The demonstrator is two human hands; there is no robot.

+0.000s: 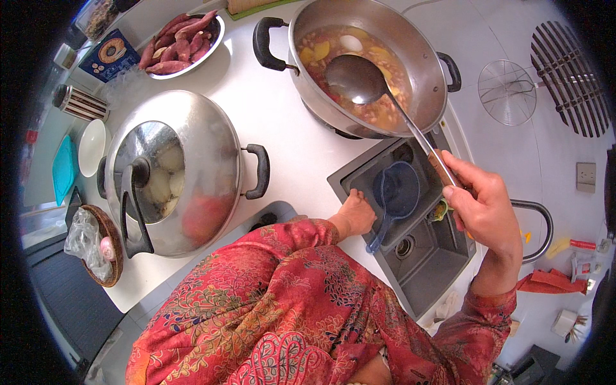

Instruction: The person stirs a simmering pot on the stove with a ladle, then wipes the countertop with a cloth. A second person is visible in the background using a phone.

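My right hand grips the brown handle of a metal ladle. The ladle's round bowl lies over the soup in a wide stainless steel pot; whether it touches the liquid is unclear. In the soup are yellow chunks, small pale beans or nuts, and a white egg-like piece. At the sink's near edge rests my left hand, its fingers curled and partly hidden. Just beyond it, a blue translucent plastic dipper sits in the grey double-bowl sink.
A large lidded steel pot stands left on the white counter. Behind it is a bowl of purple-skinned sweet potatoes. A wicker basket sits at the counter's left corner. On the right wall hangs a wire strainer, near a black faucet.
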